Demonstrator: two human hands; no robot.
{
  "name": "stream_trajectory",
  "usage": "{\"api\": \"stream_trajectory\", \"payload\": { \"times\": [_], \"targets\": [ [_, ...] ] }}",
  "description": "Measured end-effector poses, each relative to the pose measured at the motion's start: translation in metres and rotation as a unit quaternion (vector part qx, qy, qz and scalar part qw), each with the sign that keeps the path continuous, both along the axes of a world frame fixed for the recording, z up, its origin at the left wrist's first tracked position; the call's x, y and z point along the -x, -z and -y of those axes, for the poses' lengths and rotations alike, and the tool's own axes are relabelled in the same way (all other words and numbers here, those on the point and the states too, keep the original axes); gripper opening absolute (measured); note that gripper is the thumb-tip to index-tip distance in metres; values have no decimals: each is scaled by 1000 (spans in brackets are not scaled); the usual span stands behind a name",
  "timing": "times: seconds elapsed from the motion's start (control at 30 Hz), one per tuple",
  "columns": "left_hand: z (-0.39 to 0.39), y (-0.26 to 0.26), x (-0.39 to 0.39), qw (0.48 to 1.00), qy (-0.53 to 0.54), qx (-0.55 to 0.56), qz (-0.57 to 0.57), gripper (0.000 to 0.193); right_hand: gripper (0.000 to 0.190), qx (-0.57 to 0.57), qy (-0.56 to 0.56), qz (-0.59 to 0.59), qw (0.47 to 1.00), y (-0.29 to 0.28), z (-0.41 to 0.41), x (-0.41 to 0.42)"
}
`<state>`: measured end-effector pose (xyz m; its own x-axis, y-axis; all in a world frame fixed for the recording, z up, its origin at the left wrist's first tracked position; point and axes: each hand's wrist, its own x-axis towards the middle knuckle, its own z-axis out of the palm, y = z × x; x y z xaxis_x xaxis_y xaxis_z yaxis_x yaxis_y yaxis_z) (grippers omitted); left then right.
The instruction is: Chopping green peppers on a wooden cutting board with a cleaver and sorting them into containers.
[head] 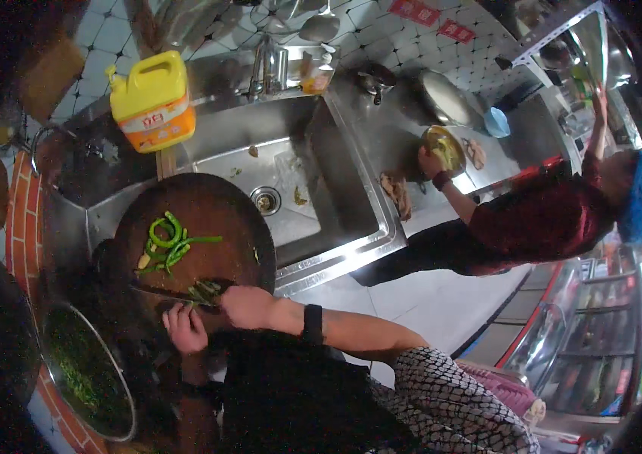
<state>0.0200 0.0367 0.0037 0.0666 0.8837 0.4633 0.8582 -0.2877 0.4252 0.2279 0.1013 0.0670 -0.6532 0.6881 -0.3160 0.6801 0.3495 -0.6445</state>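
A round, dark wooden chopping board (236, 227) rests over the corner of the sink. Near its front edge my right hand (247, 307) grips a knife, its blade (162, 294) pointing left across the board. My left hand (185, 328) is just below the blade, its fingertips on a piece of green vegetable (189, 305). Cut green pieces (205, 290) lie against the blade beside my right hand. Farther back on the board is a small pile of whole, curled green peppers (169, 241). The knife's handle is hidden in my right fist.
A metal sink basin (343, 170) with scraps around its drain adjoins the board. Behind stands a yellow detergent jug (153, 105). A large bowl of chopped greens (80, 377) is at lower left. To the right, a co-worker (542, 218) holds a bowl (444, 152) and reaches to a shelf.
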Motion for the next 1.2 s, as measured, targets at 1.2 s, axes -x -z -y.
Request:
{"api": "stream_trajectory", "payload": {
  "times": [1.2],
  "targets": [
    [-14, 7, 12, 999, 31, -44, 8, 13, 23, -27, -3, -14, 1000, -39, -1, -16]
  ]
}}
